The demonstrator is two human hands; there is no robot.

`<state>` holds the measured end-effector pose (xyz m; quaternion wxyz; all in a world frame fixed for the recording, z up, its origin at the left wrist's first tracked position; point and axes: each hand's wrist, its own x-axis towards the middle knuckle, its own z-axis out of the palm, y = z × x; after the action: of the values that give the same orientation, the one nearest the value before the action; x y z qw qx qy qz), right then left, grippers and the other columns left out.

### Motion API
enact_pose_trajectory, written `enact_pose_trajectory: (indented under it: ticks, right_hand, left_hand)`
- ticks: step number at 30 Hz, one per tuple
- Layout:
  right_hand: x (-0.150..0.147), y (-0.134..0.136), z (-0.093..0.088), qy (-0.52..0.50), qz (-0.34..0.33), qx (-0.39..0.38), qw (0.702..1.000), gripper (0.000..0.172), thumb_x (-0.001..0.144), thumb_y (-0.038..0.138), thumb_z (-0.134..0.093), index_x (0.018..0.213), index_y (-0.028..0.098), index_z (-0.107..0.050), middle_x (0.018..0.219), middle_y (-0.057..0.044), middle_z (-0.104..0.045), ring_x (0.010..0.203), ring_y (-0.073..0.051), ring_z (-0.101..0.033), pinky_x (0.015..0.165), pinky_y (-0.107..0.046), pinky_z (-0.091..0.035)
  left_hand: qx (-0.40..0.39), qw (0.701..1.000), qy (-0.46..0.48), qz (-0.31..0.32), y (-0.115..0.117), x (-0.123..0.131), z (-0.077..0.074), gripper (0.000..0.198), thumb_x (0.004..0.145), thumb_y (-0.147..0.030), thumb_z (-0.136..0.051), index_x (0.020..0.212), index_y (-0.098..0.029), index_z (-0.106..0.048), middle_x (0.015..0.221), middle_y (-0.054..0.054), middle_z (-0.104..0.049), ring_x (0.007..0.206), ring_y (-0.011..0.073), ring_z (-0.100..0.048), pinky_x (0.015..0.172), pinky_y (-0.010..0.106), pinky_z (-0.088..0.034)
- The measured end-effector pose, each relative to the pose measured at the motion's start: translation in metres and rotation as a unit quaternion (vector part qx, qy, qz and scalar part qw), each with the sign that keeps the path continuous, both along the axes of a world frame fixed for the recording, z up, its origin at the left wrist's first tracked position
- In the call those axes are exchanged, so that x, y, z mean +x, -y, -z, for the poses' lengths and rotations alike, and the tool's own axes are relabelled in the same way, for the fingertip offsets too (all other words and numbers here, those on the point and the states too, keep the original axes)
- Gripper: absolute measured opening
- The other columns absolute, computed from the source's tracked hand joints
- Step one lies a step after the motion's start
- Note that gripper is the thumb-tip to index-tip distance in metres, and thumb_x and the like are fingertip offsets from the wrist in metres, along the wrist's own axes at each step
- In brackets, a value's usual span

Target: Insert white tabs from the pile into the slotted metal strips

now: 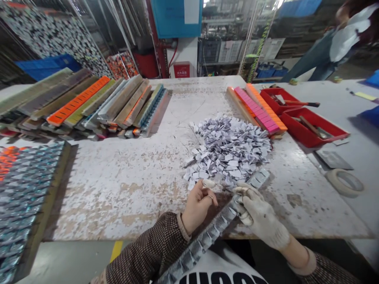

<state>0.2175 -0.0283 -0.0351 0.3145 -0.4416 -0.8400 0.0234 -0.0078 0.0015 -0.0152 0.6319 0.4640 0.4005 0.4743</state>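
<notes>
A long grey slotted bar (204,241) slants from my lap up to the table, with thin pieces standing in its slots along the lower part. My right hand (262,217), in a white knitted glove, is closed on this bar near its upper end. My left hand (197,206) is bare apart from a ring and a white cover on one fingertip. Its fingers are curled just left of the bar, and whatever they may pinch is hidden. Right beyond both hands lies a heap of small pale grey-white flat pieces (233,146).
Stacked slotted bars (78,100) lie at the back left. Filled bars (32,201) cover the near left. Pink and orange bars (256,110), red trays (314,128) with tools and a tape roll (345,182) are at right. A person (331,43) is beyond the table.
</notes>
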Motion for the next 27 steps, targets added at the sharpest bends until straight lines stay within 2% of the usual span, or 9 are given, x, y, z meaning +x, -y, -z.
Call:
enact_pose_trajectory:
  ticks: [2, 4, 6, 10, 13, 18, 20, 24, 27]
  right_hand:
    - [0.003, 0.001, -0.001, -0.054, 0.008, -0.022, 0.998, 0.009, 0.095, 0.015, -0.057, 0.092, 0.023, -0.054, 0.125, -0.015, -0.064, 0.136, -0.033, -0.055, 0.098, -0.046, -0.06]
    - [0.006, 0.003, -0.002, -0.091, 0.05, -0.032, 0.994, 0.006, 0.098, 0.018, -0.053, 0.099, 0.023, -0.057, 0.13, -0.015, -0.063, 0.132, -0.03, -0.059, 0.094, -0.043, -0.061]
    - [0.011, 0.003, -0.003, -0.106, 0.096, -0.026, 0.989, 0.01, 0.1, 0.021, -0.052, 0.107, 0.023, -0.059, 0.13, -0.015, -0.063, 0.125, -0.029, -0.063, 0.094, -0.043, -0.061]
    - [0.019, -0.002, -0.002, -0.076, 0.134, 0.012, 0.988, 0.012, 0.1, 0.021, -0.054, 0.11, 0.023, -0.06, 0.128, -0.015, -0.064, 0.112, -0.027, -0.068, 0.089, -0.041, -0.062]
    - [0.019, -0.006, 0.0, -0.052, 0.124, 0.016, 0.991, 0.015, 0.099, 0.019, -0.054, 0.113, 0.022, -0.059, 0.131, -0.016, -0.064, 0.121, -0.03, -0.065, 0.093, -0.044, -0.06]
    - [0.016, -0.009, 0.0, -0.068, 0.12, 0.006, 0.99, 0.015, 0.099, 0.017, -0.054, 0.112, 0.022, -0.06, 0.129, -0.015, -0.065, 0.123, -0.029, -0.065, 0.096, -0.045, -0.06]
    - [0.015, -0.009, -0.001, -0.08, 0.123, 0.005, 0.989, 0.014, 0.099, 0.017, -0.053, 0.11, 0.023, -0.061, 0.127, -0.015, -0.065, 0.122, -0.03, -0.065, 0.096, -0.046, -0.06]
    - [0.016, -0.009, -0.003, -0.098, 0.124, -0.013, 0.987, 0.014, 0.1, 0.018, -0.052, 0.109, 0.024, -0.061, 0.129, -0.015, -0.065, 0.111, -0.027, -0.07, 0.083, -0.041, -0.064]
    - [0.015, -0.01, -0.003, -0.109, 0.124, -0.014, 0.986, 0.014, 0.101, 0.021, -0.055, 0.113, 0.023, -0.06, 0.129, -0.015, -0.065, 0.119, -0.028, -0.066, 0.087, -0.042, -0.063]
  left_hand:
    - [0.026, 0.998, -0.048, 0.025, 0.0, -0.003, 0.004, 0.027, 0.067, -0.012, -0.046, 0.09, -0.021, -0.058, 0.057, -0.005, -0.059, 0.056, 0.0132, -0.054, 0.063, 0.024, -0.042]
    - [0.056, 0.991, -0.108, 0.054, -0.001, -0.005, 0.005, 0.017, 0.07, -0.011, -0.044, 0.076, -0.02, -0.057, 0.058, -0.002, -0.059, 0.056, 0.0131, -0.054, 0.061, 0.024, -0.042]
    - [0.073, 0.984, -0.146, 0.074, -0.007, -0.005, 0.004, 0.017, 0.072, -0.009, -0.042, 0.07, -0.02, -0.056, 0.059, -0.001, -0.06, 0.056, 0.0136, -0.056, 0.06, 0.024, -0.042]
    - [0.119, 0.966, -0.209, 0.097, -0.029, 0.006, 0.002, 0.024, 0.076, -0.005, -0.044, 0.086, -0.019, -0.061, 0.081, 0.004, -0.069, 0.078, 0.0191, -0.065, 0.078, 0.03, -0.05]
    - [0.171, 0.934, -0.289, 0.126, -0.044, 0.024, 0.004, 0.027, 0.072, -0.006, -0.059, 0.095, -0.02, -0.062, 0.1, 0.008, -0.07, 0.1, 0.0278, -0.063, 0.097, 0.041, -0.047]
    - [0.195, 0.904, -0.347, 0.155, -0.053, 0.053, 0.011, 0.024, 0.078, -0.005, -0.063, 0.095, -0.022, -0.06, 0.099, 0.01, -0.066, 0.104, 0.0325, -0.059, 0.106, 0.05, -0.039]
    - [0.19, 0.904, -0.347, 0.16, -0.054, 0.056, 0.013, 0.022, 0.08, -0.007, -0.063, 0.095, -0.022, -0.058, 0.093, 0.009, -0.065, 0.1, 0.0316, -0.059, 0.105, 0.049, -0.04]
    - [0.154, 0.924, -0.304, 0.171, -0.057, 0.047, 0.013, 0.023, 0.077, -0.011, -0.07, 0.089, -0.023, -0.055, 0.079, 0.003, -0.059, 0.083, 0.0254, -0.059, 0.093, 0.042, -0.047]
    - [0.104, 0.95, -0.237, 0.175, -0.058, 0.037, 0.007, 0.015, 0.081, -0.021, -0.068, 0.087, -0.021, -0.054, 0.079, 0.002, -0.059, 0.075, 0.0203, -0.058, 0.08, 0.036, -0.052]
